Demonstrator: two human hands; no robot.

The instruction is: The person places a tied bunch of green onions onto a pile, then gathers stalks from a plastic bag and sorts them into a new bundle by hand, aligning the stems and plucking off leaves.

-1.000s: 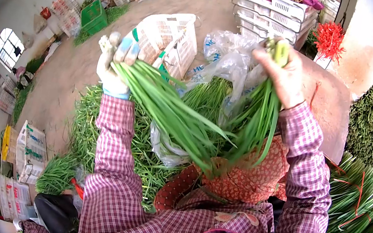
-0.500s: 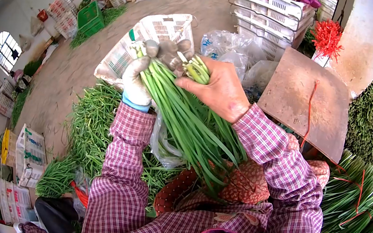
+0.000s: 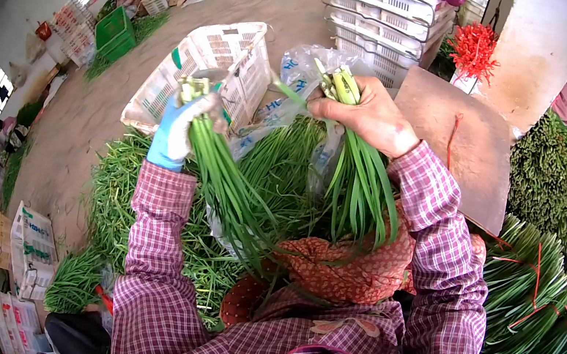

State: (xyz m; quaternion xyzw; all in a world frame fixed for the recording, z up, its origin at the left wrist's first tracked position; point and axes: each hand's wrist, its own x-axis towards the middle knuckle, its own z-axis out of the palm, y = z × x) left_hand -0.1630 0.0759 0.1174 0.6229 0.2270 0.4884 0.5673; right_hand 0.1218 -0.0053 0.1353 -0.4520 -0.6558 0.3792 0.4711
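My gloved left hand (image 3: 185,121), in a pale glove with a blue cuff, is closed around a bunch of garlic chives (image 3: 222,167) near its white stem ends. The long leaves trail down towards my lap. My bare right hand (image 3: 371,113) grips a second bunch of chives (image 3: 364,182) by the stems, its cut ends poking out above the thumb. One loose stalk (image 3: 286,92) sticks out from this hand to the left. Between and below the hands lie more chives (image 3: 283,158) on clear plastic, with a patterned red cloth (image 3: 344,264) over my lap.
A white plastic crate (image 3: 140,99) stands just beyond my left hand. Loose greens (image 3: 120,181) cover the floor at left. To the right are a brown board (image 3: 458,153), red-tied chive bundles (image 3: 536,313) and red ties (image 3: 474,51). White crates (image 3: 374,25) are stacked behind.
The hands, close together before, have moved apart. My left hand went left and down with its bunch; my right hand went slightly right and now holds a separate bunch hanging down.
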